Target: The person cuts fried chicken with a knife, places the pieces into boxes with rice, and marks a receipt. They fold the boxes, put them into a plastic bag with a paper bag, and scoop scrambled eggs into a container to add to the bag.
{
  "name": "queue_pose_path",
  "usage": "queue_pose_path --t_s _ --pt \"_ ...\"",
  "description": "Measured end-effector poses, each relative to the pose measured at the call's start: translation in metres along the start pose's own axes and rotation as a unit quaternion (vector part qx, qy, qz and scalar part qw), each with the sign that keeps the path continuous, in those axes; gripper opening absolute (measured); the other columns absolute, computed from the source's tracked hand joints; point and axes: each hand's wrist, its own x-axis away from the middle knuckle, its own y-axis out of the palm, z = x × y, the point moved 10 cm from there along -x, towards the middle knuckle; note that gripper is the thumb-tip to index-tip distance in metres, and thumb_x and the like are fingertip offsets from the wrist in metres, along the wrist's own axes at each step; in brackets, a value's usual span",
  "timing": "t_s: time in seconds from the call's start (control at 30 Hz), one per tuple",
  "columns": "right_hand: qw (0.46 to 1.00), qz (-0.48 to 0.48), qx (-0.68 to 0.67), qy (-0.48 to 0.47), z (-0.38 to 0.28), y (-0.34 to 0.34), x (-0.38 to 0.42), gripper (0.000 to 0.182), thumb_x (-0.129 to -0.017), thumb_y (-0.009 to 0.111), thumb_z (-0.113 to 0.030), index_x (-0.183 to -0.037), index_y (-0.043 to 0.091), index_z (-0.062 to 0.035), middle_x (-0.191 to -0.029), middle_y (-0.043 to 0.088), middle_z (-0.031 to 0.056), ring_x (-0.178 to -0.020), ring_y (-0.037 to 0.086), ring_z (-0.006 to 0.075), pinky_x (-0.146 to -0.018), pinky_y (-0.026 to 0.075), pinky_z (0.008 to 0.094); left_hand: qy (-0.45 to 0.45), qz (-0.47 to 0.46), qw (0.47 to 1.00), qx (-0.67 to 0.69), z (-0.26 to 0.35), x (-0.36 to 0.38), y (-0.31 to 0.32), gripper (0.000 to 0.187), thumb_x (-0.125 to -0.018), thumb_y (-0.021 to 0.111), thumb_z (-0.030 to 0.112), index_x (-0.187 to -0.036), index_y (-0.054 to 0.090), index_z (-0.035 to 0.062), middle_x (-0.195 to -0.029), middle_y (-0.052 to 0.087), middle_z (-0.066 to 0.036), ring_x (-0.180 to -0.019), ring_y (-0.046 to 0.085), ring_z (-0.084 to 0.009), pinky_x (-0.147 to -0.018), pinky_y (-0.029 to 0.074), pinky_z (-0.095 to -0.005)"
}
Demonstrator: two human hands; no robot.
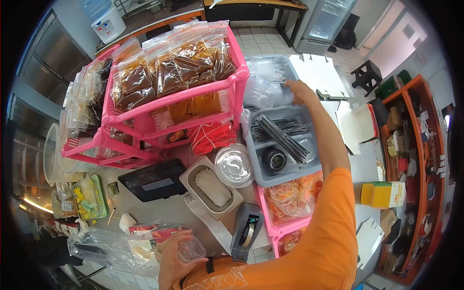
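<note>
At the bottom centre, my left hand (176,253) curls around a small clear plastic container (191,249). A clear plastic bag (113,249) with red and white packets lies against it. My right hand (300,92) reaches to the right rim of a grey-blue bin (290,72) that holds clear plastic pieces; its fingertips are bent, and what they hold, if anything, is too small to tell. Nearer me is another grey-blue bin (261,176) with black wrapped utensils (282,137) and a black roll (274,159).
Pink racks (169,108) with sauce packets rise at the upper left. A metal tray (211,187), clear round lids (234,165), a tape dispenser (247,232) and a black tablet (152,180) stand mid-table. Pink baskets (285,227) sit under my right arm.
</note>
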Motion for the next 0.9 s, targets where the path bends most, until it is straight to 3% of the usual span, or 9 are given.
queue_pose_path --t_s 0.07,0.17,0.27,0.33,0.47,0.6,0.67,0.77,0.9 --pt "0.999 0.030 0.012 0.003 -0.004 -0.010 0.002 0.094 -0.050 0.088 0.003 -0.135 0.051 -0.0121 -0.122 0.066 0.0139 -0.112 0.064 0.0334 -0.093 0.055 0.0409 0.005 -0.001 1.000 0.004 0.002 0.001 -0.001 0.074 -0.059 0.097 0.027 -0.118 0.057 0.0052 -0.129 0.061 -0.014 -0.126 0.056 -0.0333 -0.107 0.044 -0.0455" --pt "0.986 0.063 -0.156 -0.016 -0.010 -0.024 0.012 0.087 -0.055 0.082 0.007 -0.134 0.051 -0.0098 -0.125 0.064 0.0136 -0.113 0.064 0.0302 -0.094 0.055 0.0421 0.005 0.009 1.000 0.011 0.000 0.004 -0.005 0.074 -0.059 0.097 0.028 -0.117 0.057 0.0052 -0.129 0.061 -0.014 -0.126 0.056 -0.0330 -0.107 0.044 -0.0449" --pt "0.915 0.100 -0.390 0.034 0.019 0.021 0.004 0.094 -0.056 0.079 0.011 -0.142 0.046 -0.0076 -0.135 0.059 0.0152 -0.123 0.059 0.0288 -0.101 0.051 0.0421 0.000 0.015 1.000 -0.005 -0.002 0.008 -0.007 0.073 -0.059 0.097 0.029 -0.116 0.058 0.0052 -0.129 0.062 -0.013 -0.125 0.057 -0.0325 -0.107 0.044 -0.0442" --pt "0.885 0.030 -0.452 -0.111 -0.009 0.045 0.005 0.104 -0.056 0.079 0.013 -0.150 0.038 -0.0063 -0.147 0.050 0.0170 -0.134 0.051 0.0294 -0.109 0.045 0.0425 -0.001 0.023 1.000 -0.020 -0.003 0.009 -0.011 0.073 -0.059 0.097 0.029 -0.116 0.058 0.0052 -0.129 0.062 -0.013 -0.125 0.057 -0.0321 -0.107 0.043 -0.0439" --pt "0.842 0.003 -0.539 -0.012 -0.022 0.025 0.022 0.109 -0.058 0.080 0.014 -0.154 0.033 -0.0072 -0.152 0.045 0.0143 -0.138 0.046 0.0306 -0.113 0.040 0.0412 0.003 0.035 0.999 -0.035 -0.006 0.012 -0.012 0.073 -0.059 0.097 0.031 -0.115 0.059 0.0057 -0.129 0.062 -0.012 -0.125 0.056 -0.0314 -0.106 0.043 -0.0440" --pt "0.842 -0.090 -0.532 -0.004 -0.020 0.038 0.001 0.104 -0.060 0.085 0.007 -0.151 0.039 -0.0061 -0.147 0.051 0.0140 -0.136 0.049 0.0292 -0.112 0.040 0.0395 0.017 0.043 0.990 -0.132 0.003 0.011 -0.014 0.073 -0.054 0.098 0.028 -0.114 0.062 0.0088 -0.122 0.066 -0.013 -0.116 0.061 -0.0312 -0.095 0.050 -0.0397" --pt "0.925 -0.035 -0.378 0.014 -0.028 0.011 0.015 0.095 -0.061 0.090 -0.003 -0.146 0.047 -0.0055 -0.139 0.058 0.0142 -0.128 0.054 0.0266 -0.106 0.045 0.0392 0.023 0.048 0.991 -0.119 0.004 0.009 -0.012 0.072 -0.054 0.098 0.029 -0.114 0.063 0.0090 -0.122 0.067 -0.013 -0.116 0.062 -0.0302 -0.096 0.050 -0.0397" --pt "0.955 0.092 -0.280 -0.041 -0.017 -0.013 0.022 0.089 -0.063 0.092 -0.014 -0.143 0.052 -0.0050 -0.133 0.062 0.0135 -0.119 0.058 0.0228 -0.102 0.048 0.0380 0.004 0.041 0.998 -0.046 -0.009 0.013 -0.008 0.072 -0.057 0.097 0.031 -0.115 0.061 0.0068 -0.124 0.064 -0.013 -0.118 0.060 -0.0300 -0.099 0.048 -0.0405" --pt "0.946 0.045 -0.318 -0.044 -0.006 0.000 0.023 0.093 -0.065 0.092 -0.017 -0.146 0.048 -0.0054 -0.127 0.063 0.0126 -0.112 0.060 0.0212 -0.098 0.049 0.0358 0.005 0.034 0.999 -0.013 -0.009 0.010 -0.008 0.073 -0.059 0.097 0.030 -0.116 0.058 0.0045 -0.127 0.061 -0.014 -0.120 0.059 -0.0307 -0.101 0.048 -0.0404"
